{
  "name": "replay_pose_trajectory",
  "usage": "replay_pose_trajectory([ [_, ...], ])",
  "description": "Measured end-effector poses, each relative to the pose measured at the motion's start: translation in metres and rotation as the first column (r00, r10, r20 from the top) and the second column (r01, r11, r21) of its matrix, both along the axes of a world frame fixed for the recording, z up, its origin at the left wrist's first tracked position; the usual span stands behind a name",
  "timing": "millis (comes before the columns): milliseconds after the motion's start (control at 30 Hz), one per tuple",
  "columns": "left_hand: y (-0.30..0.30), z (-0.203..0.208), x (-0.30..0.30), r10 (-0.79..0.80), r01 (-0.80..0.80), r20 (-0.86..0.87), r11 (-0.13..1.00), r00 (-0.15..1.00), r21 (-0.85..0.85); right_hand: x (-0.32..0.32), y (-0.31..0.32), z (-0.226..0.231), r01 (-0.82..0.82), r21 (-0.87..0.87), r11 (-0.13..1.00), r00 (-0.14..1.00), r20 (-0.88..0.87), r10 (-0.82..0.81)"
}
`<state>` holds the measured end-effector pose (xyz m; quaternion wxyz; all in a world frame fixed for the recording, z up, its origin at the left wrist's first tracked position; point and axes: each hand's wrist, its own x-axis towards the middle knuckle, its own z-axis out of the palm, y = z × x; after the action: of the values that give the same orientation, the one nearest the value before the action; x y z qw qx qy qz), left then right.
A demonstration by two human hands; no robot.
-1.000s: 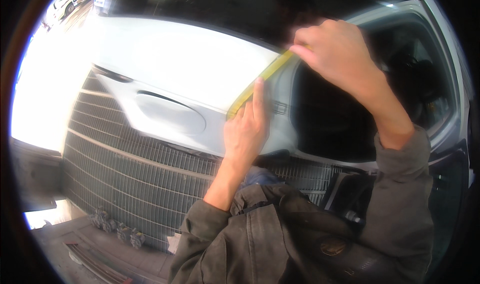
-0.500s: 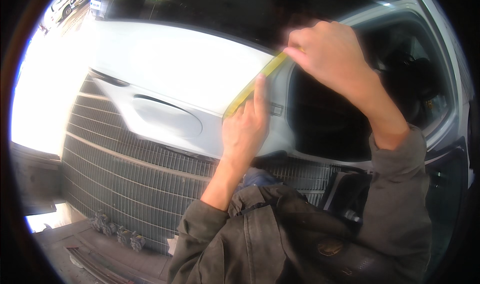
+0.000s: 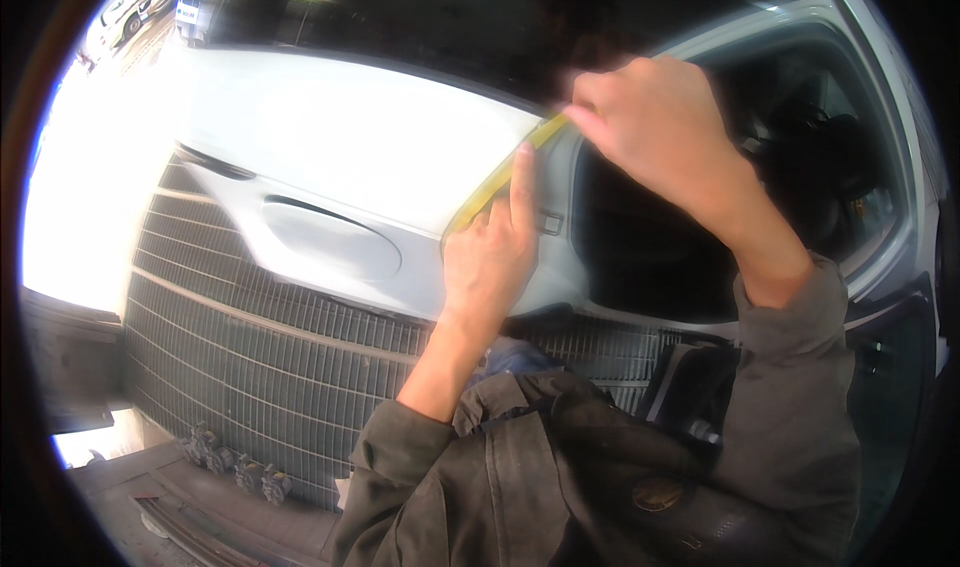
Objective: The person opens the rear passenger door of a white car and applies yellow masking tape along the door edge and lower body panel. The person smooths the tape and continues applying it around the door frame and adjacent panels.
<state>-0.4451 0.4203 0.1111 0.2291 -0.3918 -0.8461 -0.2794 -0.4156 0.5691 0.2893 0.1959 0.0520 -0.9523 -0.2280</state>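
A strip of yellow masking tape [image 3: 497, 179] runs slantwise along the edge of a white car body panel [image 3: 330, 117], beside the door opening. On the strip rests the outstretched index finger of my left hand [image 3: 490, 257]; its other fingers are curled and hold nothing I can see. Up and to the right, my right hand [image 3: 655, 117] is closed on the tape's far end, thumb against bent fingers. What lies inside that hand, perhaps more tape, is hidden.
Dark rear glass [image 3: 420, 17] lies beyond the white panel. A round-cornered fuel flap [image 3: 330, 242] is on the car's side. Right of my left hand is the dark door opening [image 3: 650, 227]. Metal floor grating [image 3: 250, 337] stretches beneath, with several small metal fittings [image 3: 235, 467] at lower left.
My right hand has come slightly down toward me, bringing its end of the tape lower. My left index finger stays on the strip almost unmoved.
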Motion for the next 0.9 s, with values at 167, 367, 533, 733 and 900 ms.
replay_pose_trajectory([
  [167, 0.0, 0.005, 0.0, -0.019, 0.02, 0.038, 0.999, 0.999, -0.032, -0.001, 0.0, -0.002, -0.008, 0.021, 1.0, 1.0, -0.002, 0.008],
  [367, 0.003, 0.008, 0.0, -0.039, 0.041, 0.051, 0.999, 0.998, -0.036, -0.002, 0.002, -0.003, -0.007, 0.031, 0.999, 1.0, -0.003, 0.007],
  [533, 0.005, 0.009, -0.002, -0.034, 0.034, 0.01, 0.999, 0.999, -0.008, -0.004, 0.002, -0.005, -0.008, 0.041, 0.999, 1.0, -0.011, 0.008],
  [733, 0.006, 0.012, -0.002, -0.021, 0.02, -0.013, 0.998, 1.0, -0.057, 0.0, 0.005, -0.011, -0.015, 0.01, 1.0, 0.999, -0.047, 0.015],
  [900, 0.008, 0.006, -0.007, -0.038, 0.037, -0.029, 0.999, 0.999, -0.032, 0.003, 0.002, -0.014, 0.013, -0.079, 0.997, 0.998, -0.057, -0.018],
])
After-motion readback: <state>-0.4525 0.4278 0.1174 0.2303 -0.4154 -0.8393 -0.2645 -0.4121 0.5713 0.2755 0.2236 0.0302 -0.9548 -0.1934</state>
